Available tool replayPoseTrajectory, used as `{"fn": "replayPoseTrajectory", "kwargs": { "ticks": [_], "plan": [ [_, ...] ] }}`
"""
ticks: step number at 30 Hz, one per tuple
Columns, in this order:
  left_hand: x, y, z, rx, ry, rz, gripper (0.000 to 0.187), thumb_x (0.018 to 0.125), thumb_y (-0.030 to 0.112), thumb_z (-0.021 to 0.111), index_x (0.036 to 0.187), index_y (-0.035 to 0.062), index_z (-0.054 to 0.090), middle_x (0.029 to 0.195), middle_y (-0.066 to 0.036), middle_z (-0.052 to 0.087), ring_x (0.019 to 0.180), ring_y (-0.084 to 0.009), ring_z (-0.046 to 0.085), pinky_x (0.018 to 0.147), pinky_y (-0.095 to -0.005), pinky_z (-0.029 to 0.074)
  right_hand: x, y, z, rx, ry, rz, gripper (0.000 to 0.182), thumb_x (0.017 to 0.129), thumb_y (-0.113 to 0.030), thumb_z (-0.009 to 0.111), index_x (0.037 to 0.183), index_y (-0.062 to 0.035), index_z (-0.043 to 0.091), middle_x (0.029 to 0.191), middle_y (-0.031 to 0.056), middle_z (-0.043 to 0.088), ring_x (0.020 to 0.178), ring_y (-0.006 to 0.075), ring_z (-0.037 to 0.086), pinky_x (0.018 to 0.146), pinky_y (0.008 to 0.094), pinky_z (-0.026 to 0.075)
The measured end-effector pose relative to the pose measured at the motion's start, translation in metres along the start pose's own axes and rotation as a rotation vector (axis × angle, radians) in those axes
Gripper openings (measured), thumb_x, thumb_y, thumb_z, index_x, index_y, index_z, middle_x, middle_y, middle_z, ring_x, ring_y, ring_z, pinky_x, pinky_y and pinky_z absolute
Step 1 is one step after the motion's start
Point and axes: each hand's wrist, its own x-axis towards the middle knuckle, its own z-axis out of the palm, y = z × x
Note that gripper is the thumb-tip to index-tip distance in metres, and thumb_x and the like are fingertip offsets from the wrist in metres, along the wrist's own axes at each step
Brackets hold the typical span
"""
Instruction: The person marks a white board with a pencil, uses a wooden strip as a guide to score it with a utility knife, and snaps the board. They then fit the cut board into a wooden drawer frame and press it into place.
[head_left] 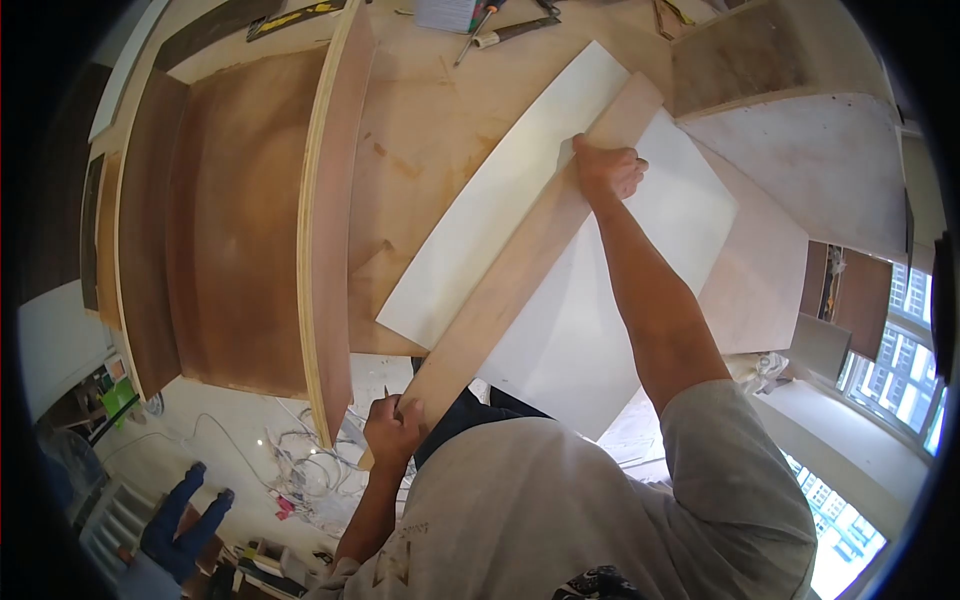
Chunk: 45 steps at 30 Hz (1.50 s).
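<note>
A long, narrow wooden board (510, 255) lies diagonally across a large white panel (640, 270). My right hand (610, 170) is closed around the board near its far end, with the fingers curled at the edge. Close to my body, my left hand (394, 428) grips the near end, which reaches past the panel. A thin pointed stick, perhaps a pencil (387, 391), pokes up from the left fingers. The panel rests on a brown wooden worktop (420, 130).
An open wooden cabinet frame (325, 220) stands at left and another box-shaped piece (745, 60) at upper right. A brush (515, 32) and a screwdriver (474, 36) lie at the back. Tangled cables (310, 465) cover the floor; another person's legs (185, 520) show at lower left.
</note>
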Motion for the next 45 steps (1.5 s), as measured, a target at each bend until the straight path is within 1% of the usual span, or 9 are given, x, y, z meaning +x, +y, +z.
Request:
{"fn": "replayPoseTrajectory", "kwargs": {
  "ticks": [3,6,10,16,22,25,36,39,45],
  "plan": [
    [0.004,0.005,-0.001,-0.019,0.019,-0.021,0.036,0.078,0.036,0.076,0.088,0.0016,0.071,0.082,-0.016,0.067,0.073,-0.0339,0.065,0.067,-0.0428,0.052,0.002,-0.001,0.001,0.000,-0.002,-0.035,0.081,0.062,-0.051,0.080,0.115,0.0048,0.058,0.121,0.0182,0.050,0.115,0.0336,0.053,0.097,0.0415,0.048],
    [0.006,0.011,-0.002,-0.047,0.016,-0.067,0.036,0.077,0.035,0.076,0.089,0.0014,0.071,0.082,-0.017,0.067,0.075,-0.0339,0.065,0.068,-0.0422,0.053,0.005,0.001,0.001,0.023,-0.022,-0.019,0.082,0.062,-0.051,0.080,0.118,0.0045,0.057,0.121,0.0186,0.049,0.116,0.0341,0.053,0.097,0.0419,0.048],
    [0.004,0.011,0.000,-0.032,0.036,-0.064,0.036,0.077,0.035,0.077,0.089,0.0011,0.071,0.083,-0.017,0.067,0.075,-0.0339,0.066,0.068,-0.0421,0.053,0.005,0.002,-0.004,0.051,-0.047,0.003,0.084,0.062,-0.051,0.080,0.121,0.0036,0.057,0.123,0.0183,0.049,0.118,0.0339,0.052,0.098,0.0419,0.047],
    [0.006,0.012,-0.001,-0.036,0.036,-0.080,0.036,0.077,0.035,0.077,0.089,0.0015,0.072,0.083,-0.017,0.068,0.075,-0.0344,0.066,0.068,-0.0422,0.053,0.003,0.002,-0.004,0.044,-0.056,-0.024,0.084,0.063,-0.052,0.078,0.122,0.0042,0.056,0.124,0.0176,0.048,0.120,0.0336,0.050,0.099,0.0420,0.047],
    [0.007,0.012,-0.005,-0.051,0.022,-0.076,0.035,0.078,0.034,0.077,0.088,0.0018,0.072,0.083,-0.017,0.068,0.076,-0.0347,0.066,0.069,-0.0423,0.053,0.001,0.003,0.007,0.035,0.017,-0.061,0.085,0.064,-0.052,0.076,0.121,0.0068,0.054,0.123,0.0189,0.047,0.121,0.0348,0.048,0.100,0.0431,0.045],
    [0.008,0.011,-0.006,-0.050,0.007,-0.075,0.034,0.078,0.034,0.076,0.089,0.0018,0.072,0.083,-0.017,0.068,0.076,-0.0349,0.066,0.069,-0.0426,0.053,0.000,0.001,0.008,0.021,0.014,-0.061,0.084,0.065,-0.052,0.075,0.120,0.0079,0.053,0.123,0.0195,0.047,0.120,0.0355,0.047,0.100,0.0439,0.045],
    [0.007,0.008,-0.002,-0.050,0.015,-0.059,0.034,0.078,0.033,0.077,0.091,0.0016,0.072,0.084,-0.016,0.068,0.076,-0.0345,0.067,0.069,-0.0424,0.053,0.004,-0.002,0.010,0.000,0.001,-0.012,0.082,0.065,-0.049,0.077,0.121,0.0060,0.053,0.123,0.0184,0.046,0.119,0.0349,0.047,0.099,0.0447,0.045],
    [0.007,0.012,-0.005,-0.071,-0.029,-0.123,0.032,0.081,0.031,0.074,0.094,0.0019,0.072,0.089,-0.017,0.068,0.083,-0.0344,0.066,0.075,-0.0418,0.052,0.004,-0.003,0.010,0.000,0.005,-0.006,0.082,0.064,-0.048,0.078,0.121,0.0055,0.053,0.123,0.0181,0.046,0.119,0.0346,0.048,0.098,0.0445,0.046],
    [0.006,0.010,-0.003,-0.051,-0.019,-0.089,0.032,0.082,0.031,0.074,0.094,0.0019,0.072,0.088,-0.017,0.067,0.083,-0.0354,0.066,0.075,-0.0424,0.052,0.005,-0.004,0.012,-0.006,0.017,-0.018,0.081,0.064,-0.048,0.078,0.120,0.0053,0.053,0.121,0.0177,0.046,0.118,0.0342,0.048,0.098,0.0446,0.046]
  ]
}}
